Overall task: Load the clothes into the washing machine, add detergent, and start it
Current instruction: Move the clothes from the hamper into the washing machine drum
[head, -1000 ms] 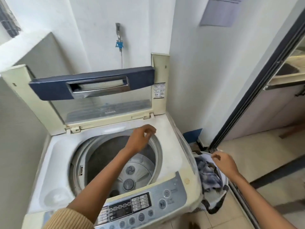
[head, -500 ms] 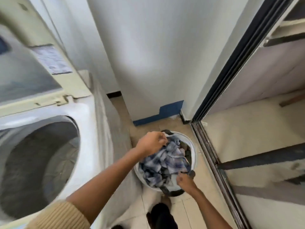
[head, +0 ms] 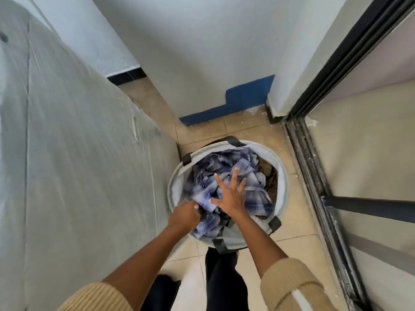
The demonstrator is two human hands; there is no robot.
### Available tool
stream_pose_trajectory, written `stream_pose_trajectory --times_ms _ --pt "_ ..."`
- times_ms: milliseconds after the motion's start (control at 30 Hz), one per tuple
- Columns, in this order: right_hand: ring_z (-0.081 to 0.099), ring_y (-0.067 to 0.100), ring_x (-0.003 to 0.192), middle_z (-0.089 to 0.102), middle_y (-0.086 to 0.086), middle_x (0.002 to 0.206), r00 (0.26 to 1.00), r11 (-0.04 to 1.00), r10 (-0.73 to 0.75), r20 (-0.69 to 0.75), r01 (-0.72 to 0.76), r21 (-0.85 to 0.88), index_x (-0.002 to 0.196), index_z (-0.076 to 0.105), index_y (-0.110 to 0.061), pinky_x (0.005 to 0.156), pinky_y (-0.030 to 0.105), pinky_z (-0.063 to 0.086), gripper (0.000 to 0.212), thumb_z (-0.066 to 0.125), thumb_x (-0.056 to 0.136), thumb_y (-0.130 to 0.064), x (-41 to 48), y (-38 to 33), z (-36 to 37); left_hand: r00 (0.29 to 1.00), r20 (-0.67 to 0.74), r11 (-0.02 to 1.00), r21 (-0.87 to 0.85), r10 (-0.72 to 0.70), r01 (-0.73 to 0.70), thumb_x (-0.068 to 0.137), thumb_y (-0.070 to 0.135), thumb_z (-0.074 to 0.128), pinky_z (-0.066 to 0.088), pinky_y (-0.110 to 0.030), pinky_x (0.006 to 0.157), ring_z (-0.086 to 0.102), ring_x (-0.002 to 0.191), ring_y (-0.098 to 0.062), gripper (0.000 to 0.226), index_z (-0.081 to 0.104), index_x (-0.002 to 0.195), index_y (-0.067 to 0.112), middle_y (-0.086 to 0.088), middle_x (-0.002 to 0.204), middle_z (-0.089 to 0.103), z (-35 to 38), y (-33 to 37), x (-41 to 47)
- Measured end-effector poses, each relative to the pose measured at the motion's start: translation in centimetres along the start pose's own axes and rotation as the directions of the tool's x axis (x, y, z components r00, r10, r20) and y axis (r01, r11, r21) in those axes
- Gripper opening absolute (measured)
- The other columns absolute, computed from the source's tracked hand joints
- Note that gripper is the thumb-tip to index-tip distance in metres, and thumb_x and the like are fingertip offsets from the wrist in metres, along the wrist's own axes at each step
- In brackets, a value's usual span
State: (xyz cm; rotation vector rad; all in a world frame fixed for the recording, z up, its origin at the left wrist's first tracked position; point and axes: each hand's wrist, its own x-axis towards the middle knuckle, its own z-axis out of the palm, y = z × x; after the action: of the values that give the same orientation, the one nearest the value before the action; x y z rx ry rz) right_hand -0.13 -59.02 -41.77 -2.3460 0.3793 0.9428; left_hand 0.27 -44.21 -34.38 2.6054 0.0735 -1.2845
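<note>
A round grey laundry basket with black handles stands on the tiled floor. A blue-and-white plaid garment is heaped in it, over some darker brown cloth. My left hand grips a fold of the plaid garment at the basket's near-left rim. Spread flat on top of that heap is my right hand, its fingers straight. The washing machine's plastic-wrapped side fills the left; its tub and lid are out of view.
White walls with a blue painted patch close off the floor behind the basket. A dark sliding-door track and frame runs along the right. My legs in dark trousers stand just behind the basket.
My head has turned down and right, away from the machine's tub. Both hands have come onto the plaid garment: the left now grips its near edge, the right lies spread on top.
</note>
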Motion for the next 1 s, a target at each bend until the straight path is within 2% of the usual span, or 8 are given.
stream_pose_trajectory --times_ms 167,267,433,600,700,767,900,1000 --pt "0.011 0.045 0.139 0.014 0.010 0.156 0.985 0.988 0.151 0.085 -0.147 -0.042 0.128 0.051 -0.019 0.106 0.056 0.030 0.049 0.064 0.084 -0.036 2.4 2.5 2.8 1.000 -0.019 0.997 -0.071 0.009 -0.011 0.092 0.018 0.048 0.042 -0.034 0.097 0.053 0.118 -0.029 0.031 0.056 0.120 0.008 -0.011 0.127 0.058 2.5 -2.9 0.9" --pt "0.053 0.035 0.092 0.057 0.027 0.096 0.975 0.928 0.212 -0.074 -0.177 0.328 0.082 0.061 -0.001 0.075 0.040 0.043 0.008 0.058 0.083 -0.009 2.0 2.8 2.3 0.999 -0.019 0.985 -0.168 0.041 -0.043 0.092 0.016 0.050 0.042 -0.030 0.097 0.055 0.118 -0.026 0.028 0.059 0.117 0.007 -0.010 0.124 0.061 2.7 -3.6 0.3" --pt "0.034 0.017 0.064 0.038 0.009 0.064 0.922 0.564 0.369 0.116 -0.322 0.760 0.069 0.045 -0.007 0.062 0.031 0.027 0.017 0.053 0.077 0.005 -1.6 -1.1 -2.8 1.000 -0.007 0.958 -0.288 0.004 -0.006 0.083 0.020 0.062 0.039 -0.041 0.105 0.047 0.128 -0.025 0.069 0.029 0.144 0.017 -0.007 0.142 0.047 0.5 -2.7 -1.2" --pt "0.023 0.009 0.040 0.026 -0.008 0.041 0.989 0.374 0.080 0.122 -0.143 0.916 0.040 0.032 -0.022 0.046 0.023 0.020 0.044 0.047 0.069 0.008 -8.9 -5.9 -7.9 0.965 -0.101 0.744 -0.619 0.244 -0.253 0.027 0.046 0.084 0.027 -0.045 0.115 0.031 0.137 -0.028 0.149 0.008 0.141 -0.013 -0.018 0.147 0.026 -3.1 0.0 -4.2" --pt "0.035 0.007 0.036 0.035 -0.009 0.037 0.992 0.138 0.123 0.014 -0.032 0.990 0.040 0.037 -0.019 0.045 0.021 0.030 0.048 0.047 0.076 0.011 -12.5 -7.3 -10.7 0.962 -0.119 0.683 -0.682 0.247 -0.260 0.059 0.006 0.077 0.051 -0.033 0.088 0.058 0.101 -0.022 0.063 0.055 0.117 -0.007 -0.005 0.099 0.068 -5.9 2.3 -6.7" --pt "0.050 0.011 0.040 0.048 -0.004 0.040 0.992 -0.049 0.110 -0.064 0.070 0.996 0.049 0.049 -0.010 0.046 0.018 0.043 0.045 0.038 0.085 0.014 -14.7 -7.8 -12.4 0.954 -0.264 0.689 -0.665 0.142 -0.287 0.079 -0.006 0.060 0.048 -0.018 0.063 0.056 0.081 -0.018 0.018 0.066 0.095 -0.009 0.005 0.069 0.065 -8.1 3.8 -8.5" --pt "0.068 0.016 0.082 0.073 0.005 0.088 0.955 -0.215 -0.050 -0.291 0.275 0.937 0.100 0.065 -0.008 0.071 0.024 0.056 0.024 0.053 0.079 -0.009 -19.7 -9.2 -15.9 0.911 -0.405 0.736 -0.595 0.071 -0.322 0.088 0.010 0.052 0.045 -0.027 0.069 0.057 0.080 -0.018 0.017 0.067 0.094 0.012 -0.009 0.090 0.068 -14.7 6.4 -12.4" --pt "0.067 0.016 0.085 0.069 0.007 0.101 0.941 -0.270 -0.008 -0.338 0.323 0.907 0.106 0.064 -0.011 0.069 0.026 0.058 0.024 0.048 0.090 -0.018 -22.1 -8.8 -17.4 0.873 -0.456 0.765 -0.496 0.175 -0.412 0.080 0.019 0.047 0.044 -0.033 0.066 0.061 0.076 -0.028 0.012 0.059 0.078 0.018 -0.021 0.091 0.070 -20.9 7.3 -16.4"
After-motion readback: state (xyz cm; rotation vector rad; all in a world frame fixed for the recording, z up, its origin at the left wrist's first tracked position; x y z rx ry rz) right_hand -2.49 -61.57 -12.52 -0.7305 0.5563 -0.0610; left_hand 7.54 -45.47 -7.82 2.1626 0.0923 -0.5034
